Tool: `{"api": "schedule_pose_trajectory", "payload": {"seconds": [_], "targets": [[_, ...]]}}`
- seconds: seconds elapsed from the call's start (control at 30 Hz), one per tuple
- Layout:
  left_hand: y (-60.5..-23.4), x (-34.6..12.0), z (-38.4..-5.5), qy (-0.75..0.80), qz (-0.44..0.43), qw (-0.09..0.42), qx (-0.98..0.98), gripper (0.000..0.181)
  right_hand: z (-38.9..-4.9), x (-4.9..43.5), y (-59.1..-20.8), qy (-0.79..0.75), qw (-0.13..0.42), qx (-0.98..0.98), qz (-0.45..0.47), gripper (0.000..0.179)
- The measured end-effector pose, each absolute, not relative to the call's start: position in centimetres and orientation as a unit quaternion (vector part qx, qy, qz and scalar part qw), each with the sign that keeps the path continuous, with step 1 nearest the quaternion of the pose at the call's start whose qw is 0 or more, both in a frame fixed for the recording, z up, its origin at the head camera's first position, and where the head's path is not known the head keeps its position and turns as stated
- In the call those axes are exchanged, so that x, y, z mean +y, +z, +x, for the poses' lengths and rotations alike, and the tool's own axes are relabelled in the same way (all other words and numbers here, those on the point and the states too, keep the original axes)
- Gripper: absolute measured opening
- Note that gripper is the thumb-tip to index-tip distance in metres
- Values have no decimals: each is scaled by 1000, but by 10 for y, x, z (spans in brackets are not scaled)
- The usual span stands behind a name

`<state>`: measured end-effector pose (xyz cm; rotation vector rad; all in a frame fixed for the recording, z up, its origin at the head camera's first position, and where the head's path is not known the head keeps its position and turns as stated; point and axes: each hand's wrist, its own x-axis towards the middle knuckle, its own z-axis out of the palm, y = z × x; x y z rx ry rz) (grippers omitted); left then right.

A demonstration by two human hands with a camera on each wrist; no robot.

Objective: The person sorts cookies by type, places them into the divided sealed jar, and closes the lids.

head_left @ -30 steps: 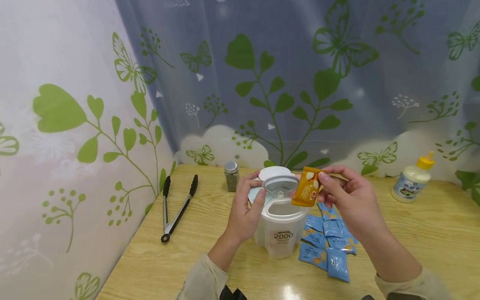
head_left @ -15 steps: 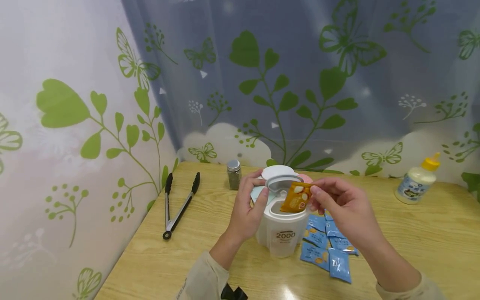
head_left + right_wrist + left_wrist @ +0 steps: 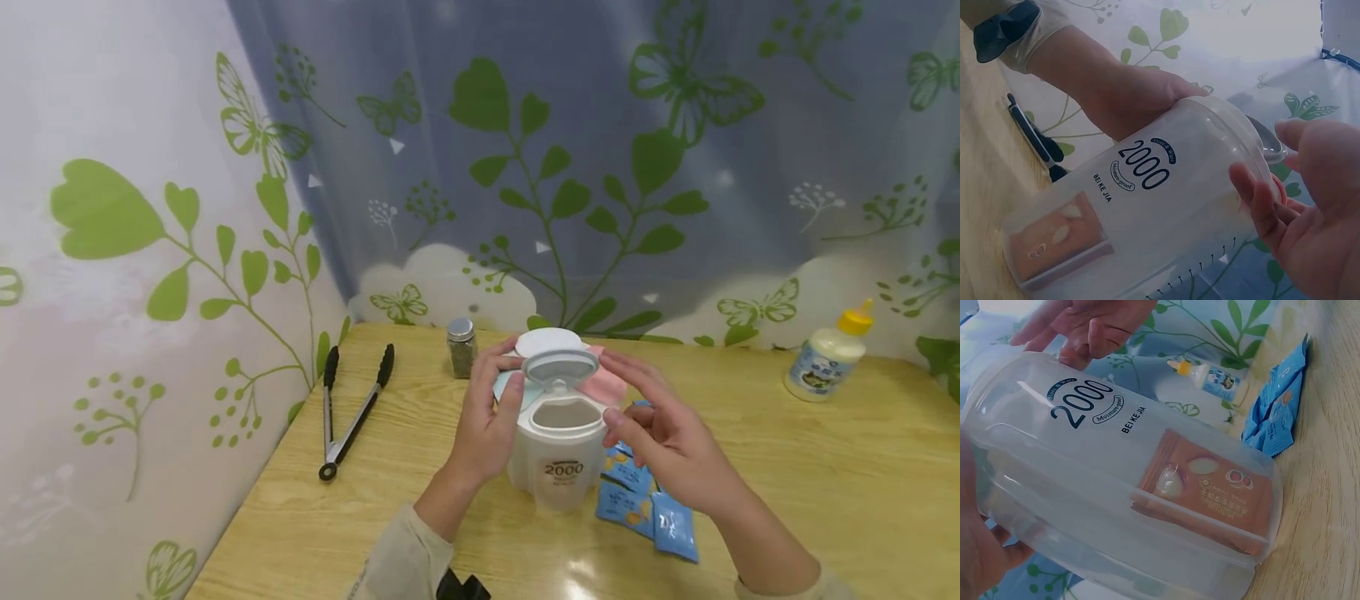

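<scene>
A clear storage container (image 3: 558, 492) marked 2000 stands on the table, its white, pale blue and pink lids at the top. The front flap (image 3: 561, 367) is raised over the opening. My left hand (image 3: 482, 425) grips the container's left side near the lid, thumb toward the front. At the right rim is my right hand (image 3: 671, 450), fingers loosely bent and holding nothing; whether they touch the lid is hard to tell. Through the clear wall, the left wrist view shows an orange snack packet (image 3: 1210, 487) at the bottom. Blue snack packets (image 3: 626, 507) lie right of the container, partly hidden by my right hand.
Black-tipped tongs (image 3: 348, 437) lie spread at the left. A small spice jar (image 3: 462, 354) with a silver cap stands behind the container. Far right is a squeeze bottle (image 3: 821, 367) with a yellow nozzle. Patterned curtains border the wooden table (image 3: 300, 533).
My right hand lowered the orange packet into the opening and let it go; the packet is now inside. The hand stays at the right rim, while my left hand keeps its hold.
</scene>
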<state>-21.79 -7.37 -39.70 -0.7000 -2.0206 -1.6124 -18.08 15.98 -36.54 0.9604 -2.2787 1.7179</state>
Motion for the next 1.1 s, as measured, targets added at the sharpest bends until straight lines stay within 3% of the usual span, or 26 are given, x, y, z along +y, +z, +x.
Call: {"api": "schedule_pose_trajectory", "payload": {"seconds": [0.3,0.5,0.6,0.7,0.87,1.0,1.1], "targets": [[-396,-77,-217,-601,-240,187,-739,23,-186,155,-373,576,84,-752,310,24],[-391,-80,-217,-631,-236,119,-730,50,-184,153,-371,598,92,-750,266,20],[-390,-82,-216,-640,-250,83,-721,57,-182,155,-368,605,86,-747,262,25],[-389,-83,-214,-651,-260,49,-712,57,-182,157,-366,608,68,-751,250,44],[-388,-88,-213,-642,-271,19,-717,53,-185,162,-367,629,-3,-740,239,73],[-390,-94,-217,-616,-298,25,-729,41,-190,164,-371,632,-35,-735,245,75],[-390,-97,-219,-611,-312,33,-726,32,-192,163,-372,611,-29,-753,243,71]]}}
